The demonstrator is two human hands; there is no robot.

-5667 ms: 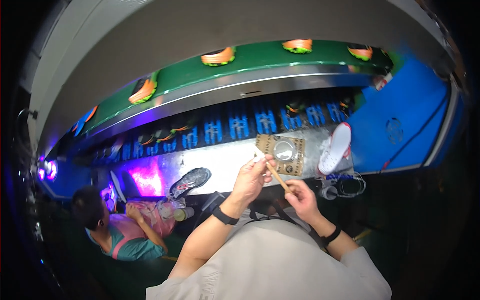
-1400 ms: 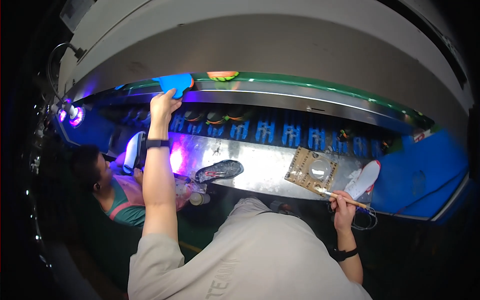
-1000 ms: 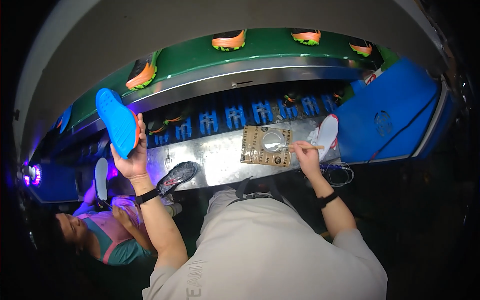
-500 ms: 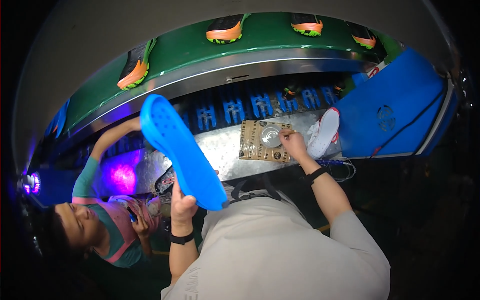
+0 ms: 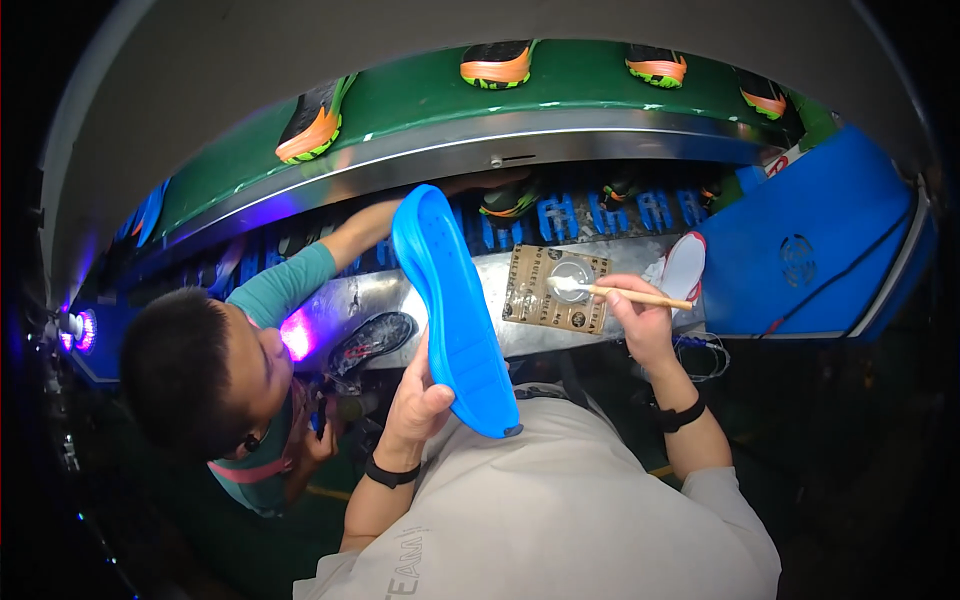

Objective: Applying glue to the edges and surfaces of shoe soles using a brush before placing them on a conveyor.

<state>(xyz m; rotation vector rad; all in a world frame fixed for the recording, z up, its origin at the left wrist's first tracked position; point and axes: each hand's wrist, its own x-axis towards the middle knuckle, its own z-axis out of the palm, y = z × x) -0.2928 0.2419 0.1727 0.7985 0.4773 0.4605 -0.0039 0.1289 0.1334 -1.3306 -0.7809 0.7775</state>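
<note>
My left hand (image 5: 412, 408) grips a bright blue shoe sole (image 5: 465, 345) near its lower end. The sole is raised above the metal ledge, tilted, its hollowed inner side showing. Between the fingers of my right hand (image 5: 645, 328) is a brush (image 5: 662, 299) with a pale wooden handle and white bristles. The bristles are at a small round clear dish (image 5: 573, 270); whether they touch what is inside cannot be told. Under the dish lies a brown printed cardboard piece (image 5: 533, 307).
Right of the cardboard leans a white shoe (image 5: 685, 268) beside a blue panel (image 5: 810, 250). A dark sole (image 5: 372, 342) lies on the metal ledge (image 5: 520, 345). A co-worker's arm (image 5: 290, 283) reaches under the green belt (image 5: 410, 95), which carries several orange-and-black shoes. A purple lamp (image 5: 85, 328) glows far left.
The brush has come clearly into view, lifted and turned by my right hand. The blue sole has become more upright. The co-worker leans closer, the arm reaching further right.
</note>
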